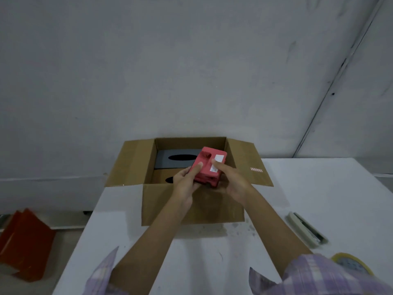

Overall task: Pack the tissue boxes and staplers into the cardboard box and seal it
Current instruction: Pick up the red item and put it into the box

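An open cardboard box (191,206) stands on the white table (212,262) with its flaps spread outward. Inside lie a dark grey tissue box (163,159) at the back and a brown tissue box (162,175) in front of it, each with an oval slot. Above the box opening, both hands hold a red stapler pack (207,167) with a white label. My left hand (185,184) grips its left side, thumb on top. My right hand (232,180) grips its right side, thumb on the label.
A grey-white box cutter (306,231) lies on the table at the right. A roll of yellowish tape (350,262) sits at the right front edge. A red-orange object (25,241) stands on the floor at the left. A grey wall rises behind the table.
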